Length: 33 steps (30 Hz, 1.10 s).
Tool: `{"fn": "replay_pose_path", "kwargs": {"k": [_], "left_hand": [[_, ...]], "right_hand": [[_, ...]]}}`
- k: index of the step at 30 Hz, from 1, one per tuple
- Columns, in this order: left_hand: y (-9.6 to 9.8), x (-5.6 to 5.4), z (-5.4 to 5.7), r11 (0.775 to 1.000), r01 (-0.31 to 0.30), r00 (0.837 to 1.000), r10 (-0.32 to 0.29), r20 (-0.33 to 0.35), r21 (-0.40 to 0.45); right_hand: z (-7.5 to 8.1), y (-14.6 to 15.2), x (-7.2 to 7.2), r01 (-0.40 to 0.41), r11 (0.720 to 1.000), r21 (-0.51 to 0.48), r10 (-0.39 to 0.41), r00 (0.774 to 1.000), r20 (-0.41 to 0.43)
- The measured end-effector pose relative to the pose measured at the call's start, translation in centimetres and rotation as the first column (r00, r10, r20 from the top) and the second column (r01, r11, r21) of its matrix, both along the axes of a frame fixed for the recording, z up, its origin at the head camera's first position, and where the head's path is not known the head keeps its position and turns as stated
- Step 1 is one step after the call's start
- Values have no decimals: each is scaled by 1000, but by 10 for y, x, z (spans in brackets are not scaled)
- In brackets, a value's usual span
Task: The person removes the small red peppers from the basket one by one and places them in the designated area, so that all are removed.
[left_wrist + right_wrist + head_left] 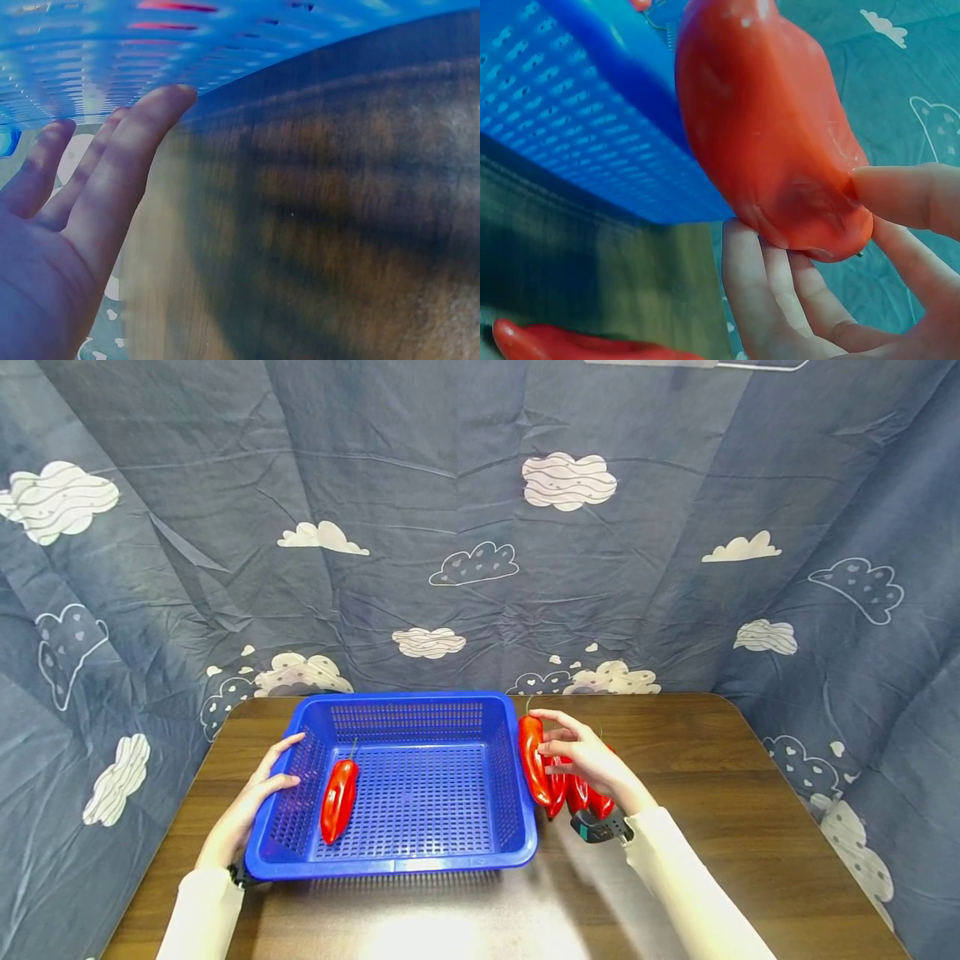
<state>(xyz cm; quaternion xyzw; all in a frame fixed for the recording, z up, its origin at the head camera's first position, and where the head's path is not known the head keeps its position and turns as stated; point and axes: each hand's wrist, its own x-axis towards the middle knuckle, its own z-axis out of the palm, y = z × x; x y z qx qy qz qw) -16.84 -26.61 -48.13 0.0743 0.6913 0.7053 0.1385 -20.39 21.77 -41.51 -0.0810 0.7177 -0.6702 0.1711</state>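
Right fingers pinch a long red pepper, so slick it could fall beside the boxy blue plastic basket left fingers hold.

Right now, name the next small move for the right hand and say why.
I'd likely move the right hand left, over the blue basket: it holds a red pepper beside the right rim, and another pepper already lies inside, with room beside it.
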Motion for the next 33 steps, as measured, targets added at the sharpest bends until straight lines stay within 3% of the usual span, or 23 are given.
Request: {"fn": "replay_pose_path", "kwargs": {"k": [33], "left_hand": [[0,-1,0,1000,3,1000,-3,-14,1]], "right_hand": [[-12,56,8,52,998,-44,-52,999,6]]}}
